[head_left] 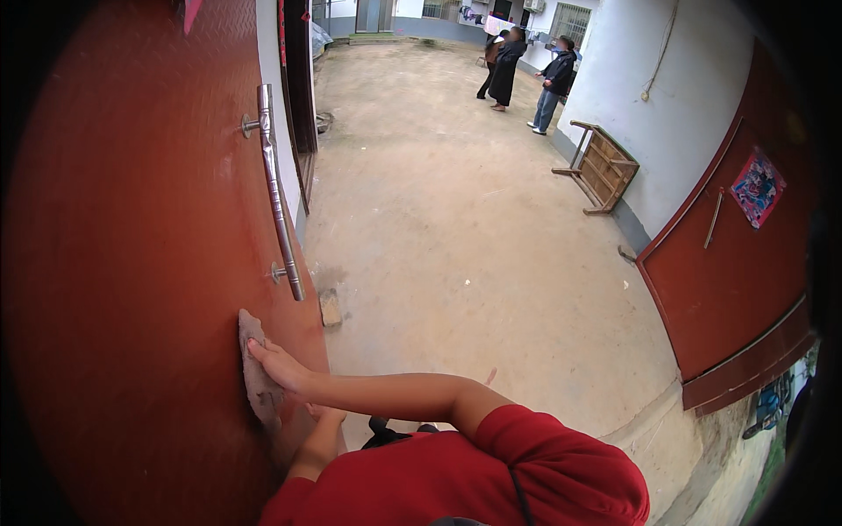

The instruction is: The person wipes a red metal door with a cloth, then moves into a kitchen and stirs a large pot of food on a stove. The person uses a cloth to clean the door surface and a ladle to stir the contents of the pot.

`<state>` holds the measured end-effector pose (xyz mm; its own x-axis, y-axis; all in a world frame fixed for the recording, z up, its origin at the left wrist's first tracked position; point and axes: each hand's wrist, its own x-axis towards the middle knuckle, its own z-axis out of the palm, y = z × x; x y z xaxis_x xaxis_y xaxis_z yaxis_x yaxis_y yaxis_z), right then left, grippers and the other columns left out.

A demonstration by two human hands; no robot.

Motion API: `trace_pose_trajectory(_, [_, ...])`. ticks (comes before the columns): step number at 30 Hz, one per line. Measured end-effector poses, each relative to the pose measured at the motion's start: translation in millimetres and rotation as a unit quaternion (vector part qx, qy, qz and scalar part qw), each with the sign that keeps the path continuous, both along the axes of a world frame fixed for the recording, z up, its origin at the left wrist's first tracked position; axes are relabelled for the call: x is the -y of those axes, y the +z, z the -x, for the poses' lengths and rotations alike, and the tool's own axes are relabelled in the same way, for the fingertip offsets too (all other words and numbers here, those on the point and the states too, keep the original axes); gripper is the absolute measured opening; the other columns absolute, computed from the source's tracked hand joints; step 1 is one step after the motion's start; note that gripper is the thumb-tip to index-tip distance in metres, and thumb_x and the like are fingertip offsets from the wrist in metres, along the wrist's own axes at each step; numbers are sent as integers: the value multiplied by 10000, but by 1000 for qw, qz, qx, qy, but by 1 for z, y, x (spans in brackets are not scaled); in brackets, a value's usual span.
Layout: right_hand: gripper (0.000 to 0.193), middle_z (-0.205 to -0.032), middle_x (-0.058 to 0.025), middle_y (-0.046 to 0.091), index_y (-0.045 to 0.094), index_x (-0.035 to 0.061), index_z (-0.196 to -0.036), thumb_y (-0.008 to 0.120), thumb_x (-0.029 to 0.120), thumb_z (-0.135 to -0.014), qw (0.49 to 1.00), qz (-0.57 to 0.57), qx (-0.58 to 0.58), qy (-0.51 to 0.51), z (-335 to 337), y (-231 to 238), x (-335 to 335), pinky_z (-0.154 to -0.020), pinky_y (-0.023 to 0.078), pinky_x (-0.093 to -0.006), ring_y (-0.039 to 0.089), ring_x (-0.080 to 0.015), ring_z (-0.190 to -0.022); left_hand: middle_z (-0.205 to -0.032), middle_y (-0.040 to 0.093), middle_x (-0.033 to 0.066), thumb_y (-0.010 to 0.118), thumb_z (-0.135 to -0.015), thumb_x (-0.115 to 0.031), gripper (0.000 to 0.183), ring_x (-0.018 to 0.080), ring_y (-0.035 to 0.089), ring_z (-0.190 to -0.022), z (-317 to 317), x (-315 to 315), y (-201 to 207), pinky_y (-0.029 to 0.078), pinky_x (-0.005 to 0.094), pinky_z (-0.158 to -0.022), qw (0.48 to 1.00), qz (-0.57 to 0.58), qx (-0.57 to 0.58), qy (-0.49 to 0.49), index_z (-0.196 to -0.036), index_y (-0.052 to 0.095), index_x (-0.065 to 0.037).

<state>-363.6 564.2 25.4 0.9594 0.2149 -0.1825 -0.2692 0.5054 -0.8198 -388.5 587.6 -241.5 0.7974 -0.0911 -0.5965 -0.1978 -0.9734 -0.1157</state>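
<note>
A home courtyard: a bare concrete yard (456, 202) fills the centre, red metal gate doors (132, 263) stand at left and right, white house walls (667, 96) and people (526, 74) show at the top.

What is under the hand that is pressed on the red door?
Under the right hand lies a grey-brown cloth, flat against the red door. The cloth covers the door surface behind it. The left hand, lower down, is partly hidden.

A matt, embossed red metal door (132, 263) is seen, fitted with a polished steel handle (276, 197); a rough grey cloth (257, 381) is pressed against it.
</note>
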Motion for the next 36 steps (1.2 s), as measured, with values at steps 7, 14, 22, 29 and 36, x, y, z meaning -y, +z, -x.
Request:
trace_pose_trajectory(7, [604,-1321,-141,573,509,78,-1350,441,553,-984,911,-410,14,47,16,66,125,-1024,440,-476,561,-324,-1171,-1123,673,112,678,-768,-404,501,233,608,-1090,-9,36,1,435,380,-962,890,419,-79,162,-1152,658,-82])
trace_pose_trajectory(14, [591,-1270,-156,598,525,29,-1311,490,515,-977,924,-365,26,-115,55,31,203,-994,473,-460,580,-322,-1142,-1487,413,97,411,-966,-597,714,334,427,-1347,4,97,222,347,494,-1099,171,804,-515,242,-1458,357,-83])
trace_pose_trajectory(22, [604,-1373,-219,490,490,1,-1356,579,445,-957,937,298,116,-141,72,-8,208,-1037,398,-447,492,-323,-1250,-1272,605,112,434,-1022,-265,400,232,601,-1154,23,92,214,479,417,-1005,268,811,-407,323,-1335,497,-23])
trace_pose_trajectory(29, [683,-1517,-220,315,251,83,-1530,528,416,-1001,958,260,83,-85,101,-13,198,-1099,327,-425,326,-320,-1397,-1266,611,126,578,-948,-133,455,219,608,-1136,52,60,216,492,382,-965,479,786,-13,390,-1365,460,6])
trace_pose_trajectory(36, [508,-1215,-97,629,571,92,-1253,403,510,-1018,952,-166,-178,186,104,-120,156,-907,519,-373,629,-219,-1071,-1244,606,237,652,-817,-375,767,389,610,-1117,134,46,211,480,413,-959,793,532,155,254,-1449,351,-64])
